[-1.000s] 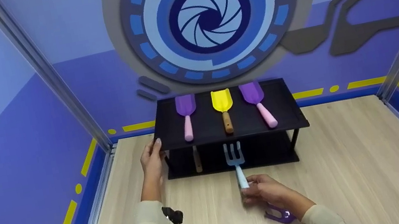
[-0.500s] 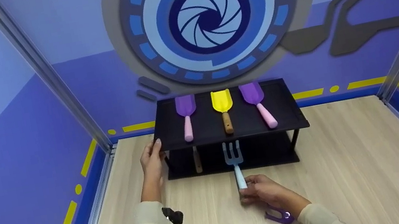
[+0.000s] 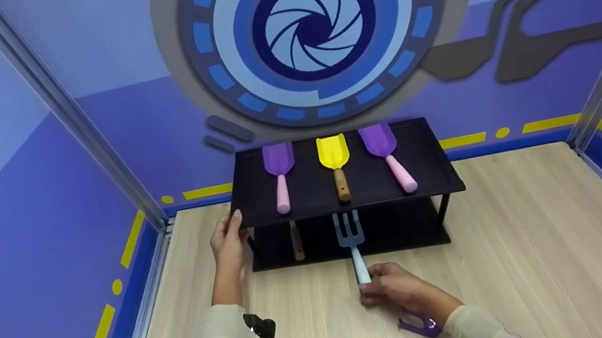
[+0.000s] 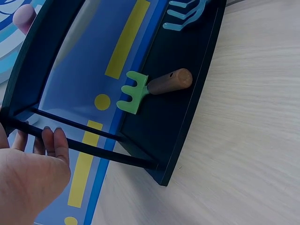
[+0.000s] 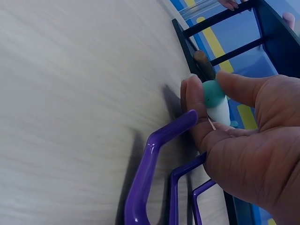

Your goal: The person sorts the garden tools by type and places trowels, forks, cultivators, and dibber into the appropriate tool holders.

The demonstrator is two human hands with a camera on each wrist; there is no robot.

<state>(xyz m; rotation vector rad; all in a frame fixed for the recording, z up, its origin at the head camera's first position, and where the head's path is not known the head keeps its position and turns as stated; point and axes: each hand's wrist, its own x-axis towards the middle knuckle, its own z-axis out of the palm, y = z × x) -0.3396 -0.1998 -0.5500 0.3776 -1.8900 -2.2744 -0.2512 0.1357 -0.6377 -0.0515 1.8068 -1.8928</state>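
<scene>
My left hand (image 3: 227, 242) grips the left end of a black two-tier shelf (image 3: 306, 196); in the left wrist view its fingers are at a post (image 4: 98, 151). With the right hand (image 3: 399, 285) I pinch the handle of a light blue hand fork (image 3: 352, 240). Its tines point away, at the front of the lower tier. In the right wrist view the handle's end (image 5: 214, 93) shows teal between thumb and fingers. A green hand fork (image 4: 136, 93) with a wooden handle lies on the lower tier, its head hidden in the head view.
On the top tier lie a purple scoop (image 3: 278, 160) at left, a yellow scoop (image 3: 333, 152) in the middle and another purple scoop (image 3: 379, 141) at right. A purple pronged tool (image 5: 145, 178) is on the wooden table (image 3: 538, 251) below my right wrist. Patterned walls enclose the table.
My right hand has moved slightly left and forward with the light blue hand fork, its tines now reaching the top tier's front edge in view. The left hand stays on the shelf.
</scene>
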